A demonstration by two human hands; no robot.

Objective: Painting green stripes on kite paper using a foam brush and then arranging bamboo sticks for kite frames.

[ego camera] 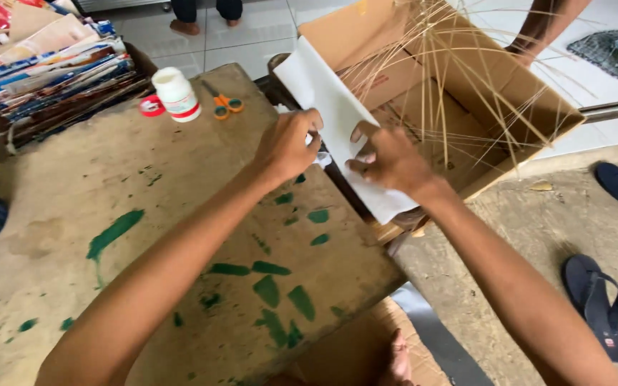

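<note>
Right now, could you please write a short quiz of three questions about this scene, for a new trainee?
1. True or false: both hands are on the white paper sheet.
2. What lies just right of the white bottle on the work table? A) scissors with orange handles B) a hammer C) a brush
3. What fills the cardboard box behind the paper?

Key
1. True: the left hand and the right hand both grip the sheet.
2. A: the scissors.
3. Long thin straw-coloured sticks.
</note>
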